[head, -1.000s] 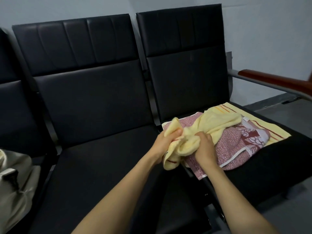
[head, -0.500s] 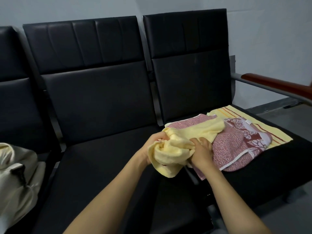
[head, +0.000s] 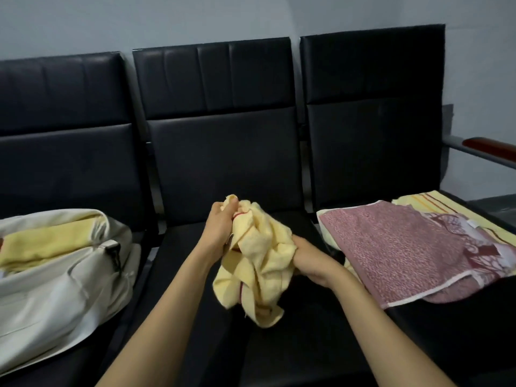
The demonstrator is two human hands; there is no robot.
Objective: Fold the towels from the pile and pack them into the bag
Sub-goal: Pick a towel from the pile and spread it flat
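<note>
1. The yellow towel [head: 257, 261] is soft terry cloth, crumpled into a loose bunch. A thin dark red stripe shows among its folds. It is held above the middle seat, and whether its lower end touches the seat cannot be told.
2. The left grip [head: 220, 227], a bare hand, has thumb and fingers curled tight round the towel's upper far corner. The right grip [head: 310, 256], also bare, is closed round the bunch's right side.
3. On the right seat lies the pink towel [head: 405, 247], mottled in weave, with a dark red leaf-like pattern and white edging. It rests flat on a striped yellow towel [head: 435, 202]. A small white label [head: 473, 223] is sewn to the pink one, and no writing on it is legible.
4. On the left seat sits the bag [head: 64, 289], made of cream fabric, slumped and open at the top, with a black buckle [head: 113, 248] on its strap. A folded yellow towel [head: 47, 241] lies inside.
5. The surface [head: 279, 353] is a row of three black padded seats, smooth and leather-like, with panelled backs.
6. A brown wooden armrest [head: 491, 146] on a grey metal bar stands at the far right. A pale wall [head: 195, 18] is behind.
</note>
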